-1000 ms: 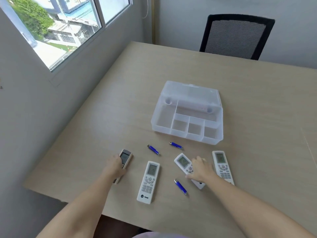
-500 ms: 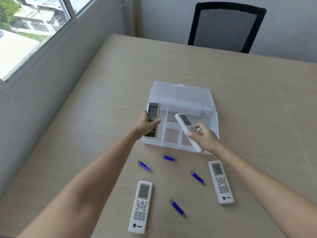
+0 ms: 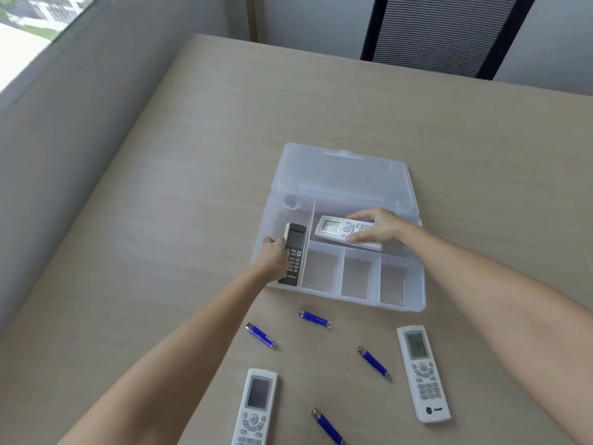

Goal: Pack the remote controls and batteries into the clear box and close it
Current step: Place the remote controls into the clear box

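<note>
Left hand (image 3: 272, 261) gripped dark remote (image 3: 294, 253) in clear box (image 3: 417, 293) at frame centre; right hand (image 3: 378, 228) clasped white remote (image 3: 337, 228).

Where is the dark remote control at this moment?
In the head view, the dark remote is in the left hand, inside the long left compartment of the clear box, beside the small empty compartments.

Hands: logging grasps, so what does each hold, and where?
Left hand grips the dark remote by its side; right hand the white remote at its keypad end.
</note>
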